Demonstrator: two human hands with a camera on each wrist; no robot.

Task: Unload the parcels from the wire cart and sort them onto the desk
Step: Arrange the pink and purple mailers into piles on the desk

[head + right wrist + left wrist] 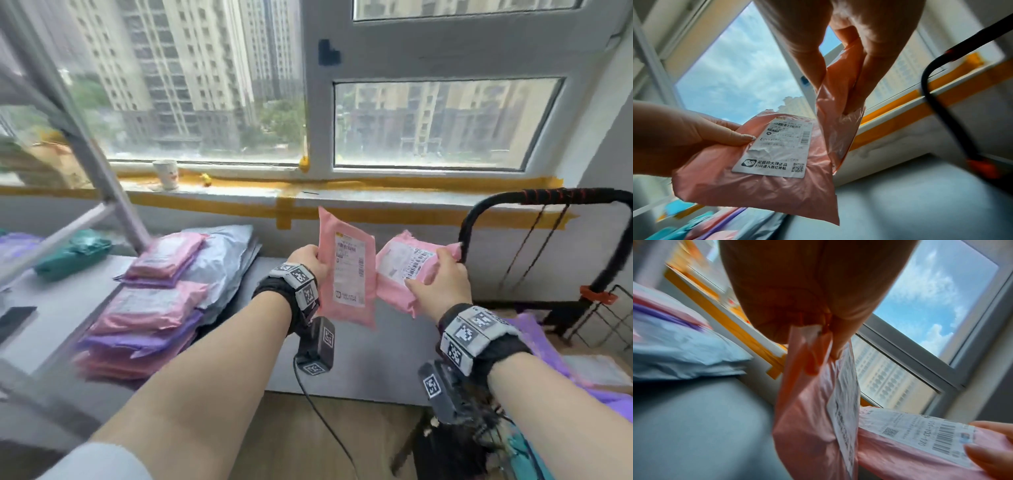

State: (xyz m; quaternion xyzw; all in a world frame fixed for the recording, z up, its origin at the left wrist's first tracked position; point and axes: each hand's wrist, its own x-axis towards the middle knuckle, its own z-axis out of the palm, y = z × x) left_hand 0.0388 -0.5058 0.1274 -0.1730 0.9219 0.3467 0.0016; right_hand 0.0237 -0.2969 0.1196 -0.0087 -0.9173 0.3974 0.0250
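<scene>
Each hand holds up one pink parcel above the grey desk (373, 356). My left hand (315, 262) grips the left edge of an upright pink parcel (346, 274), white label facing me. My right hand (435, 270) grips a second, crumpled pink parcel (397, 270) lying sideways, its edge touching the first. In the left wrist view my left hand (826, 337) pinches the first parcel (807, 426) by its top edge, the second parcel (910, 444) beside it. The right wrist view has my right hand (836, 97) pinching its parcel (838, 123), with the first parcel (766, 178) to the left.
Stacks of pink and purple parcels (147, 315) lie on the desk's left, with grey mailers (222, 260) behind and a teal parcel (73, 253) further left. The wire cart (613, 308) with its black handle (513, 198) stands right, purple parcels (537, 342) inside. A metal frame (85, 137) slants at left.
</scene>
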